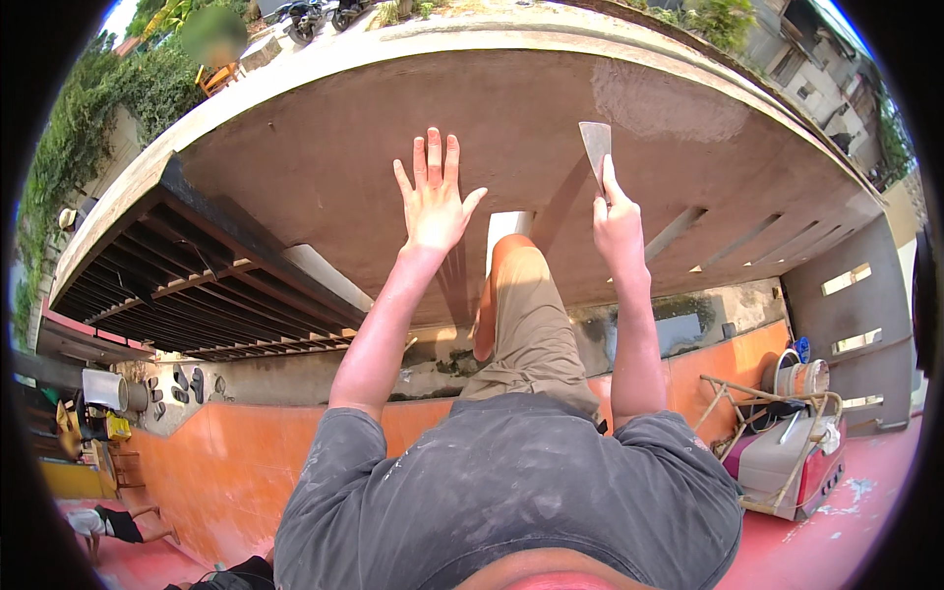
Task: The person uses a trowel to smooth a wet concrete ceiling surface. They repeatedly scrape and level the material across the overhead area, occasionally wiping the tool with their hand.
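Scraper (597, 154), in right fingers (611, 181), blade (595, 140) beyond (grey)

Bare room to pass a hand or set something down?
Pass: smooth brown wall between the open left hand and the triangular metal scraper in the right hand. Set down: broad orange floor left of the dark grey T-shirt. Crowded: far right, around the boxy red-and-grey machine.

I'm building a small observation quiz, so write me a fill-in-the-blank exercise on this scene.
1. The scraper is in the person's ____ hand.
2. The other hand, fingers spread, holds ____.
3. The dark slatted panel is on the picture's ____ side.
4. The person's grey shirt has ____ sleeves.

Missing words: right; nothing; left; short.
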A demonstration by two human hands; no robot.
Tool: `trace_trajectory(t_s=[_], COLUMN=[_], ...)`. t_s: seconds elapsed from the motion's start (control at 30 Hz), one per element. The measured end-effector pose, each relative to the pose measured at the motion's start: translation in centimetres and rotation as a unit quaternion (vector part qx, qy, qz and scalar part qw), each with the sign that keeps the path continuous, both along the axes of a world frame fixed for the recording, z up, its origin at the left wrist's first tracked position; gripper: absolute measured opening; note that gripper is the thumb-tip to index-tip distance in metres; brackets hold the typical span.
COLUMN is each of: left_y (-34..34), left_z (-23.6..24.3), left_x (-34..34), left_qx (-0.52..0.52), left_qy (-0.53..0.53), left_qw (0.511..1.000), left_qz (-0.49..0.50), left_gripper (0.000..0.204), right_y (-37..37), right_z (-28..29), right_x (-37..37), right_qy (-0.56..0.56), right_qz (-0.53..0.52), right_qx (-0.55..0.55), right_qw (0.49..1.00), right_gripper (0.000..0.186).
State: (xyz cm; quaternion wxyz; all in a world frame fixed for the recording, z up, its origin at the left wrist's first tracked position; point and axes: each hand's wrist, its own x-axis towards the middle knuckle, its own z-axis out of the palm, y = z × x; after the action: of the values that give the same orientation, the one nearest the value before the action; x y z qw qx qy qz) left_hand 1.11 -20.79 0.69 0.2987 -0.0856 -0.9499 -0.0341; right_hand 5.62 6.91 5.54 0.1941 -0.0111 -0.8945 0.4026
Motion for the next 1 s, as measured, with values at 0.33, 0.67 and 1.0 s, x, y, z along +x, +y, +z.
trace_trajectory(t_s=[0.33,0.67,1.0], left_y=[0.2,1.0,5.0], left_z=[0.0,-0.1,2.6], left_x=[-0.2,0.3,3.0], left_qx=[0.009,0.036,0.293], left_qy=[0.009,0.009,0.069], left_qw=[1.0,0.999,0.932], left_qz=[0.001,0.006,-0.203], left_gripper=[0.103,0.095,0.044], right_y=[0.3,1.8,2.6], right_z=[0.2,-0.6,1.0], right_x=[-0.2,-0.3,-0.4], right_qy=[-0.005,0.016,-0.105], right_qz=[0.003,0.014,0.35], right_qx=[0.002,-0.017,-0.617], right_qw=[1.0,1.0,0.697], right_gripper=[0.06,0.056,0.049])
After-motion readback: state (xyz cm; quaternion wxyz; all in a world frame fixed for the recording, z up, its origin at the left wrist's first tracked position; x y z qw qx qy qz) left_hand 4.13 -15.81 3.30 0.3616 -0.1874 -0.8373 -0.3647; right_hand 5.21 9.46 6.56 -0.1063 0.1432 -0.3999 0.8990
